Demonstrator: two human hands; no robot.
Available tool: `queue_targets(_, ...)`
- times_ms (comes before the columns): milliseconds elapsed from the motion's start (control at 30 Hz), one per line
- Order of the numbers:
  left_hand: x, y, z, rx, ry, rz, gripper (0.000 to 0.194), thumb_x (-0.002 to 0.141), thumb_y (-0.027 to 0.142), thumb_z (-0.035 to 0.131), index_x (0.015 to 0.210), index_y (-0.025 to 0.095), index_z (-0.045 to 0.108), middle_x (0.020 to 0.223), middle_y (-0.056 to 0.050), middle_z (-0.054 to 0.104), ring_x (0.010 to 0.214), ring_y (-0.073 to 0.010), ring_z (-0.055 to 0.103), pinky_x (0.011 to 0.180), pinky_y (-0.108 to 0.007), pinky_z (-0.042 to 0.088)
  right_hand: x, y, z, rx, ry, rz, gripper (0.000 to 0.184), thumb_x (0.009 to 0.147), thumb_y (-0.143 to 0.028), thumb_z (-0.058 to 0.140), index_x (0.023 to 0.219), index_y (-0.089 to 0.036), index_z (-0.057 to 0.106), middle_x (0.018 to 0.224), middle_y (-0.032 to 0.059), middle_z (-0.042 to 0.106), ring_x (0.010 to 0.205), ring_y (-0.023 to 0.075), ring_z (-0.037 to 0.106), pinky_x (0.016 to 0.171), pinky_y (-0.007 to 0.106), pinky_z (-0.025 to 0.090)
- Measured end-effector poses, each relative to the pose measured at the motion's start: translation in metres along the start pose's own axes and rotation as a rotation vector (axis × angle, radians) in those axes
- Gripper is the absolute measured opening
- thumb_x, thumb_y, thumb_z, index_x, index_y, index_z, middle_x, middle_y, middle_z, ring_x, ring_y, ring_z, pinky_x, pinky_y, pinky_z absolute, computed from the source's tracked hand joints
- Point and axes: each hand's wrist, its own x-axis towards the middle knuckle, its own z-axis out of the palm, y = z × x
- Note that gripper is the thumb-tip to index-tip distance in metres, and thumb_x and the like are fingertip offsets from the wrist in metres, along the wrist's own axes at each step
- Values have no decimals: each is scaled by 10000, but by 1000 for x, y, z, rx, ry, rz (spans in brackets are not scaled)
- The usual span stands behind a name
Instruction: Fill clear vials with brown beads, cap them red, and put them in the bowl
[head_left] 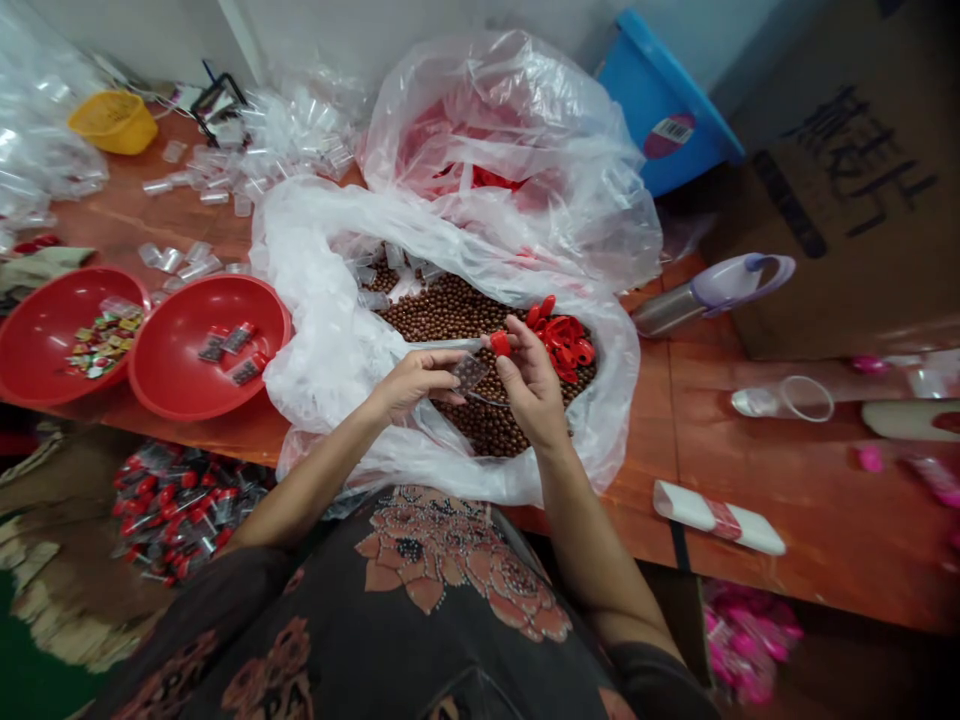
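One head-worn camera looks forward and down from above the person's chest (420,600). The hands (529,385) sit close, mid-frame, with the surface (720,470) spanning nine to three o'clock.

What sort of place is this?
Probably a small packing workshop. A wooden workbench holds a plastic bag of brown beads, heaps of clear plastic tubes and red bowls of small packets, with a printed cardboard carton alongside.

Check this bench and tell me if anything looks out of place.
Red-capped clear tubes lie heaped on torn cardboard below the bench, and pink packets sit low at right, both off the work surface. Loose clear tubes are scattered across the wooden bench.
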Motion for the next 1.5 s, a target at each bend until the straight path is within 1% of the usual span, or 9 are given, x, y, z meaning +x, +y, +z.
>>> queue_targets(167,-3,-6,-3,42,-100,-12,547,651,138,788,1191,200,733,1209,-90,700,857,-138,650,734,-291,600,-1,4,-3,-13,-91,-39,541,991,-383,499,1511,-387,350,1309,53,615,1146,221,653,1047,452,537)
queue_targets(367,-5,-11,-1,18,-62,-61,485,630,165,839,1109,176,761,1079,-91,736,831,-154,672,713,-318,614,-8,1,-9,-43,59,-81,535,992,-335,492,1501,-406,341,1230,48,622,973,198,708,943,434,588)
queue_targets(567,-11,-5,8,-143,-49,-37,495,607,116,844,1091,181,763,1118,-85,729,926,-178,678,785,-333,618,-19,-2,-10,-74,159,-41,488,983,-337,523,1462,-374,439,1261,61,621,945,193,712,937,448,583)
queue_targets(733,-14,-4,12,-183,-22,-17,448,639,91,818,1075,179,765,1127,-83,722,979,-194,677,813,-338,618,-16,-9,-16,-184,75,-21,378,953,-330,589,1330,-349,616,1178,35,686,1012,199,688,973,450,557)
queue_targets(1033,-11,-13,15,-177,-10,26,417,675,127,808,1087,172,757,1118,-81,728,927,-171,689,813,-320,608,-12,-25,-15,-207,38,-29,356,938,-294,614,1287,-357,650,1220,17,705,1131,192,659,1041,437,516)
queue_targets(1267,-12,-19,15,-41,2,87,523,660,222,848,1169,180,736,1136,-85,735,897,-147,683,853,-318,588,-13,-28,-18,-272,-49,-25,300,941,-302,593,1226,-318,687,1150,31,716,1072,187,656,978,399,532)
queue_targets(1333,-12,-18,16,-39,-2,83,530,658,241,851,1172,185,735,1141,-89,735,894,-147,684,845,-317,589,-14,-27,-18,-246,17,24,305,949,-335,576,1238,-302,667,1102,32,715,961,172,666,885,365,559)
queue_targets(1400,-13,-16,16,-52,-6,73,520,659,247,851,1164,191,739,1146,-90,736,882,-144,686,828,-308,591,-15,-25,-18,-121,99,113,303,963,-380,543,1236,-288,637,953,14,705,724,128,633,668,287,553)
queue_targets(1500,-14,-13,15,-67,-20,57,471,683,243,830,1144,193,748,1167,-97,731,919,-161,691,825,-307,591,-13,-23,-20,116,121,249,252,960,-428,532,1142,-270,607,695,-47,595,470,74,461,419,206,373)
